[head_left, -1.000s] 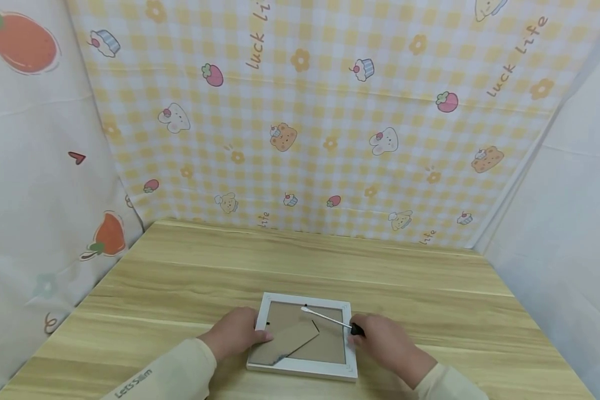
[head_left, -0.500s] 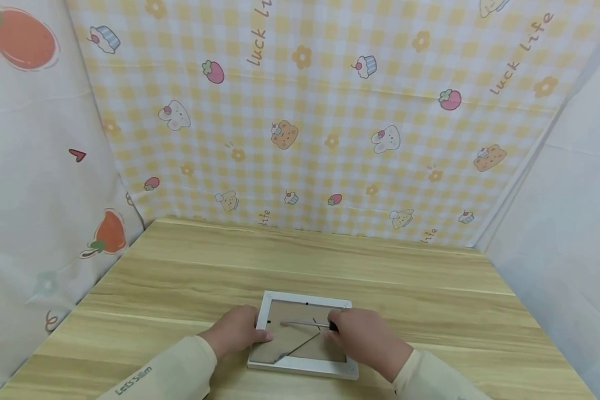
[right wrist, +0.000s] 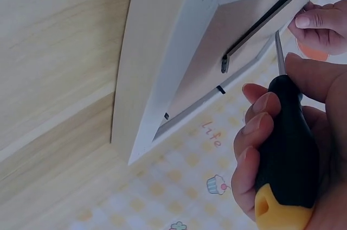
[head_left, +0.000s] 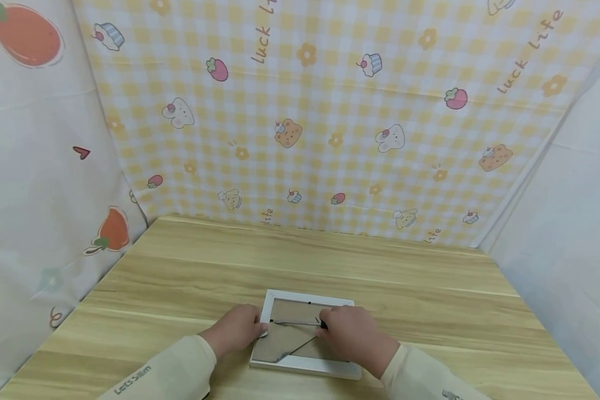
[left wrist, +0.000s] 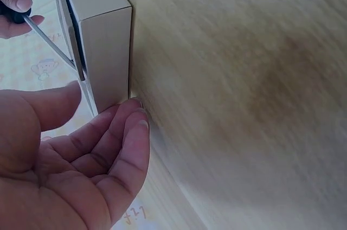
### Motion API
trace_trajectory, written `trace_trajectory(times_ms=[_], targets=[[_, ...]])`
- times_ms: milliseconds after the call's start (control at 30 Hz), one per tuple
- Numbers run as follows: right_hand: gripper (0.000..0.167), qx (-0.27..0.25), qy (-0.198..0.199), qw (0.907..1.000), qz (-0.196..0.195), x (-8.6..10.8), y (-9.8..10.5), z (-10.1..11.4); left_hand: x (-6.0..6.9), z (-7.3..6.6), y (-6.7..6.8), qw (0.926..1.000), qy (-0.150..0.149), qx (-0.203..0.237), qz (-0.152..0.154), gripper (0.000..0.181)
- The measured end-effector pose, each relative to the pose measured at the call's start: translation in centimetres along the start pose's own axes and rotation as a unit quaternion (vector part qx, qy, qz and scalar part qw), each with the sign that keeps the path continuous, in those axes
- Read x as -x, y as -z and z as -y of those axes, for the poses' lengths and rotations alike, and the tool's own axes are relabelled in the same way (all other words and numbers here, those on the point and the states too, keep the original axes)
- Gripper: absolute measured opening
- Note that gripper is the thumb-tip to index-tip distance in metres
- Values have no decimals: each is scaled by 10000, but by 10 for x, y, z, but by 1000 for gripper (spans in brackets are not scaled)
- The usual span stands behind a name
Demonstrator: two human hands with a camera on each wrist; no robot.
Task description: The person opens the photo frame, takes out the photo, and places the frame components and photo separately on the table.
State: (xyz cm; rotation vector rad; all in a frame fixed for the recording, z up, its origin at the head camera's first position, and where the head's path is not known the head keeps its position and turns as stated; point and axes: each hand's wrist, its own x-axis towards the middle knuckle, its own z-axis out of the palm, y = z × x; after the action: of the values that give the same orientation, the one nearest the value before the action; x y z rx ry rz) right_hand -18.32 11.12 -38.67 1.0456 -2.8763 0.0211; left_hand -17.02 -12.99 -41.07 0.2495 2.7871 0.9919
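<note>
A white picture frame [head_left: 330, 365] lies face down on the table, its brown backing board [head_left: 290, 307] and flap stand [head_left: 270, 343] uppermost. At its left edge my left hand [head_left: 235, 329] grips the rim, the thumb above and the fingers along the outer side. My right hand [head_left: 355, 336] holds a screwdriver by its black and yellow handle [right wrist: 290, 143], fingers wrapped round it. The metal shaft [head_left: 297, 323] reaches left across the backing to the small black tab [head_left: 271, 320] at the left inner edge. Whether the tip touches that tab is too small to tell.
The wood-grain table [head_left: 220, 255] extends behind and on both sides of the frame. A yellow checked cloth [head_left: 310, 166] hangs at its back edge. White cloths hang at the left [head_left: 40, 194] and right [head_left: 555, 222].
My right hand has moved left over the frame, carrying the screwdriver tip from near the top tab to the left tab. My left hand stays at the left edge, its thumb slightly shifted.
</note>
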Motion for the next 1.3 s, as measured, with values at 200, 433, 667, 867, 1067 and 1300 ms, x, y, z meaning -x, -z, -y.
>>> trace_trajectory(times_ms=[200, 433, 667, 867, 1067, 1300], targets=[[24, 28, -35, 10000, -34, -2, 2, 2, -2, 3, 1, 9998, -71, 22, 196, 10], [28, 70, -50, 10000, -17, -6, 1, 1, -2, 4, 3, 9995, -250, 99, 177, 12], [31, 92, 64, 9998, 187, -11, 8, 2, -2, 5, 2, 9994, -277, 137, 122, 26], [34, 414, 238, 9983, 321, -18, 11, 0, -4, 4, 3, 9993, -317, 105, 180, 26], [35, 601, 298, 9972, 329, -22, 10, 0, -5, 1, 6, 9995, -238, -72, 216, 25], [36, 1672, 1006, 9803, 314, -39, 35, 18, -5, 1, 7, 9991, -319, -266, 116, 28]])
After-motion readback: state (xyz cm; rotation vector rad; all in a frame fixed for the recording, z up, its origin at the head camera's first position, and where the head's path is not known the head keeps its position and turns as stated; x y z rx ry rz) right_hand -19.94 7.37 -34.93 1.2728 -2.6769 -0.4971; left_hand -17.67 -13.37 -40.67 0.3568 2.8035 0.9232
